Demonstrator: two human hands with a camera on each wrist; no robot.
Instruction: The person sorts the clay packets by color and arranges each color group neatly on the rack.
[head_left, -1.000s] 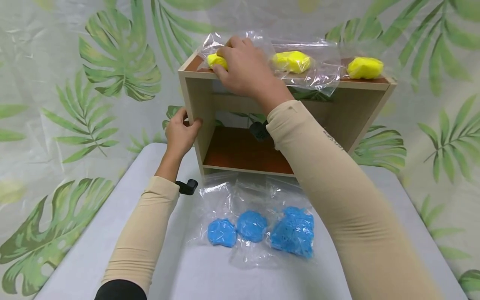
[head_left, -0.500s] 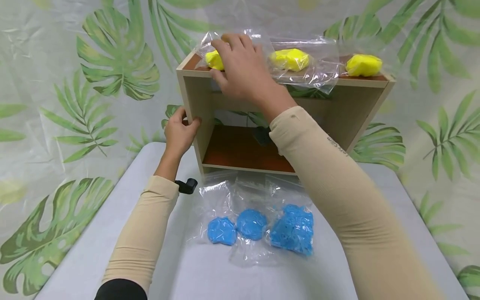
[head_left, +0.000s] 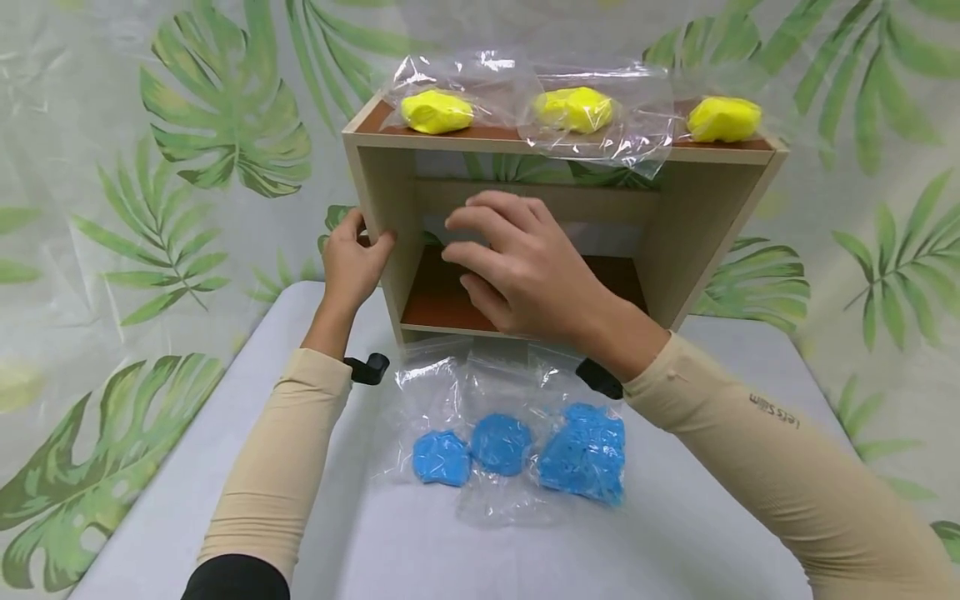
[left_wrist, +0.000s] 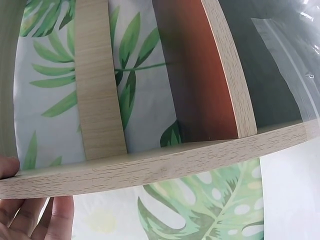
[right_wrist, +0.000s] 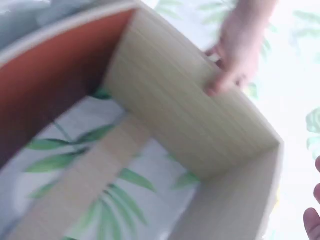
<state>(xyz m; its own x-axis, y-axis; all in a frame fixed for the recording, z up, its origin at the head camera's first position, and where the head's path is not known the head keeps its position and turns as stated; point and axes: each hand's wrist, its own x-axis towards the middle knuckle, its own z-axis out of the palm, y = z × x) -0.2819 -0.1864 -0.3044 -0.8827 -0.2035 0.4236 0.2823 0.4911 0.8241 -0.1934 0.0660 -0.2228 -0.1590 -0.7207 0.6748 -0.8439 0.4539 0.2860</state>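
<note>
Left hand (head_left: 351, 265) grips the shelf's (head_left: 517, 143) left side panel, thumb on the front edge, fingers wrapped round the outside; the left wrist view shows fingertips (left_wrist: 60, 215) under the panel edge. Right hand (head_left: 525, 271) hangs in front of the shelf opening, fingers loosely spread, holding nothing and touching nothing I can see.

Shelf sits at 12 o'clock on the grey table (head_left: 187, 483), open-backed with one rear crossbar, leaf backdrop showing through. Three bagged yellow lumps on top: left one (head_left: 437, 112) at 11, middle (head_left: 573, 108) at 12, right (head_left: 722, 118) at 1. Three bagged blue lumps (head_left: 517, 454) lie just in front of the shelf base, at 6 from the right hand, bags overlapping.

Handling, my read:
- Lumps look like soft putty or clay: light, will deform under a squeeze. Loose clear bags are slick and crinkly; pinching film alone lets the lump swing or slide.
- Best hold: pinch across the lump through the bag, light pressure.
- Middle yellow bag overhangs the top front edge, so it could drag off if snagged.
- Shelf is stiff board and looks light, hence the bracing hand; the side panel is a sound place to steady it.
</note>
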